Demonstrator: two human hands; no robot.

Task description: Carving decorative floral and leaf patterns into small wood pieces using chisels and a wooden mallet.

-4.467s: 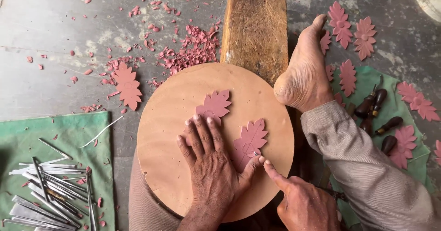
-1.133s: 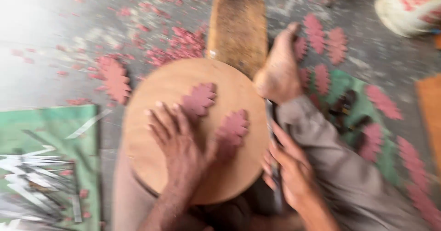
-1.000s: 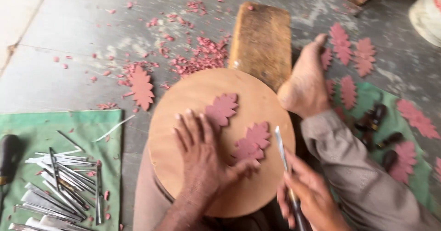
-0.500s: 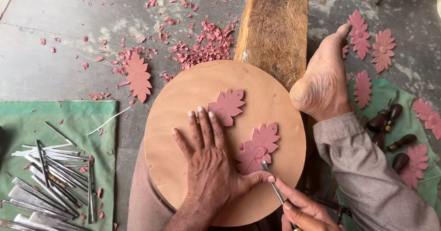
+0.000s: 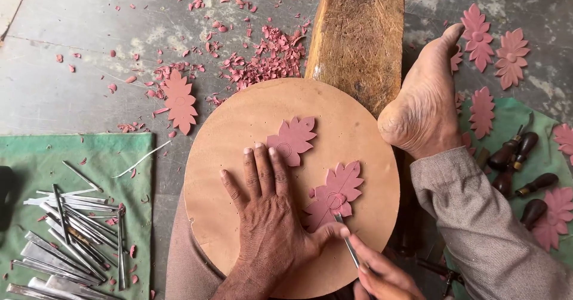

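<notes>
Leaf-shaped clay piece [image 5: 333,197] lies pinned by the flat, spread left hand [image 5: 268,216] so the right hand [image 5: 382,276], gripping a thin blade [image 5: 347,246], can carve it steadily.

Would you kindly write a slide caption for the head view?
Left hand steadies a round board while right hand cuts a clay leaf with a thin blade.

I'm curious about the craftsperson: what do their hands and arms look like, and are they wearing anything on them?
Both hands are bare, with no gloves, rings or watch visible. The left hand shows short nails; its forearm is uncovered to the frame's edge. Only part of the right hand shows. No sleeve appears on either arm.
</notes>
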